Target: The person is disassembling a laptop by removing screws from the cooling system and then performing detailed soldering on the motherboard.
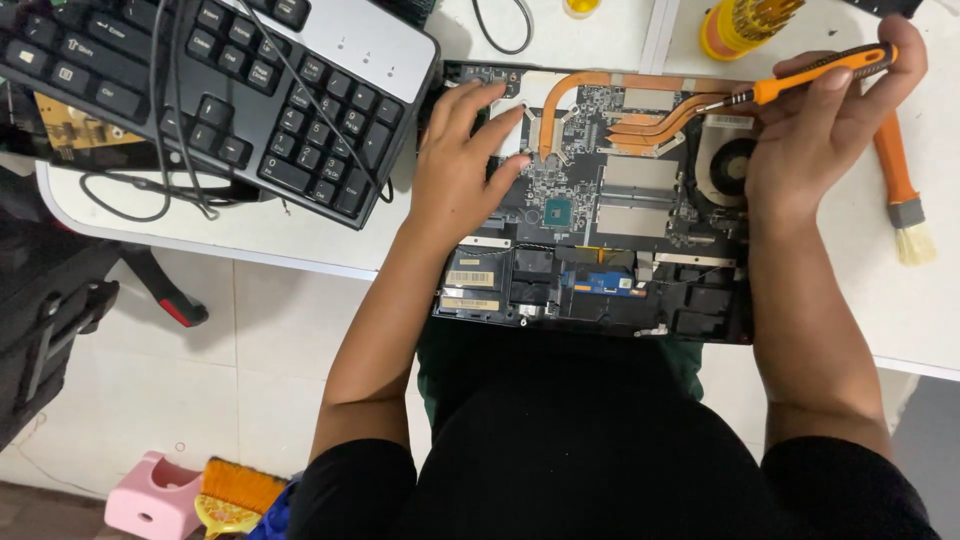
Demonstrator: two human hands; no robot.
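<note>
My left hand (455, 165) lies flat on the open laptop (600, 210), on its left side. My fingers are spread out and loose, and they hold nothing. The fingertips press down on the board near the top left corner of the laptop.

My right hand (825, 125) is at the right side of the laptop, above the round fan (728, 160). Its fingers are curled tight around an orange screwdriver (810, 72). The metal tip points left and down, and it touches the board close to the copper pipes (620, 100), just left of the fan.

The laptop sits on the white table (900, 300), with its near edge hanging over my lap. Its inside is all showing: a green chip in the middle, grey pads, and black parts along the near edge.

A black keyboard (230, 90) is to the left of the laptop, tilted, with black wires on it. A brush (900, 195) with an orange handle lies to the right of the laptop, just past my right hand. A yellow holder of bits (740, 25) stands beyond the laptop's far right corner.
</note>
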